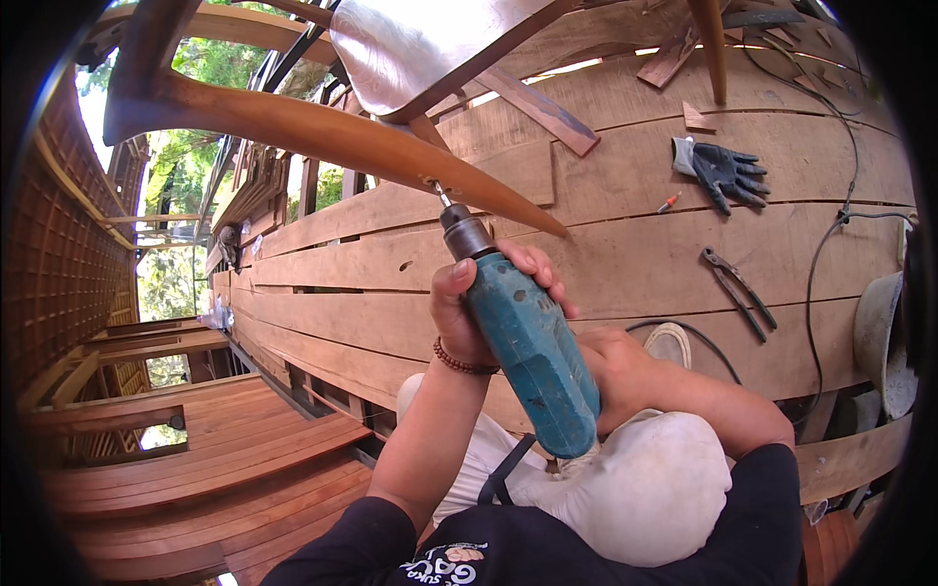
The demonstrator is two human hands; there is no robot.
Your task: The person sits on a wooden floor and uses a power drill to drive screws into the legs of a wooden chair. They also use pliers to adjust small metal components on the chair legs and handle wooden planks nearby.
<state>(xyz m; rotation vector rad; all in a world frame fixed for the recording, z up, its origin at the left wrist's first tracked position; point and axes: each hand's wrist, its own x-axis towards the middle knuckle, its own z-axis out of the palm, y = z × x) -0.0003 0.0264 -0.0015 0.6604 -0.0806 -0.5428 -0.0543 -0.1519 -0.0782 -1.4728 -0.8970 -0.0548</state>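
Note:
A teal power drill point(535, 352) with a dark chuck is held between both my hands. Its bit meets a brown wooden chair leg point(322, 142) at a small hole near the leg's lower part. My left hand point(464, 308) wraps round the front of the drill body, just behind the chuck, with fingers showing on the far side. On the right of the drill's rear, my right hand point(614, 371) is closed round the handle, its fingertips mostly hidden. The chair's pale seat point(420, 44) tilts above the leg.
On the plank floor point(625, 259) to the right lie a black-and-grey work glove point(725, 174), pincers point(740, 293) and a small orange-tipped item point(669, 202). A black cable point(813, 322) runs along the right. Reddish boards point(215, 439) are at lower left; wood scraps point(552, 112) lie beyond.

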